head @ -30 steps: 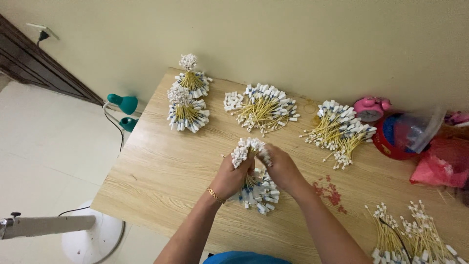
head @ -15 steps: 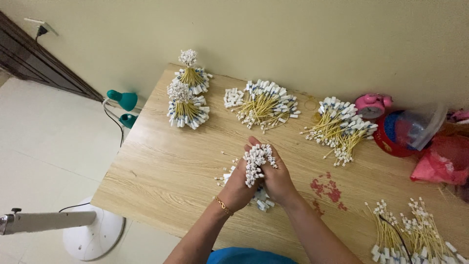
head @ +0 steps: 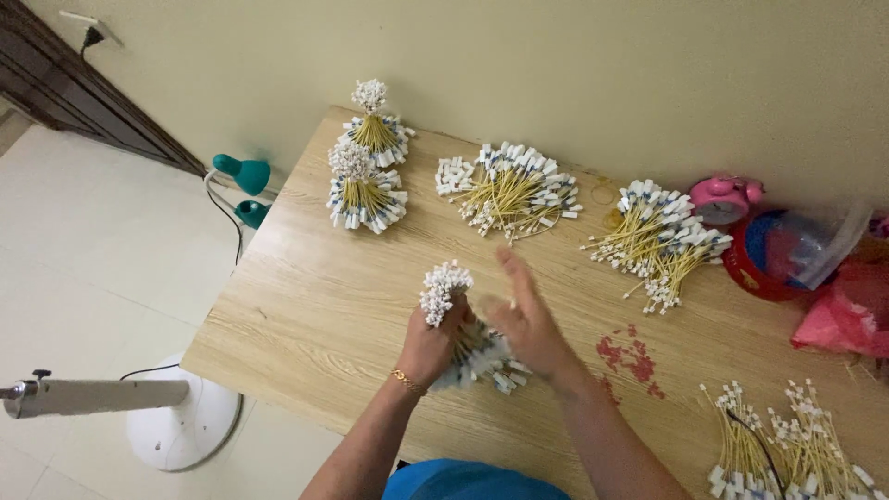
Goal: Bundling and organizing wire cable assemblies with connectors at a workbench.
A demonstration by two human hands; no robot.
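Wooden surface (head: 306,306) carrying fanned heaps of yellow-stemmed, white-tagged ties, largest near the far edge (head: 514,190). Near the front edge, the left hand (head: 431,347) has its fingers wrapped round one upright bundle (head: 458,324), tags uppermost, likely to keep stems gathered; right hand (head: 528,319), fingers spread wide, holds nothing.

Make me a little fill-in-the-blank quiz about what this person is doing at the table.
1. The left hand grips a bundle of yellow sticks with ____ tips.
2. The right hand is ____, fingers spread beside the bundle.
3. Two tied bundles stand at the table's far ____ corner.
4. The small clock by the wall is ____.

Missing words: white; open; left; pink
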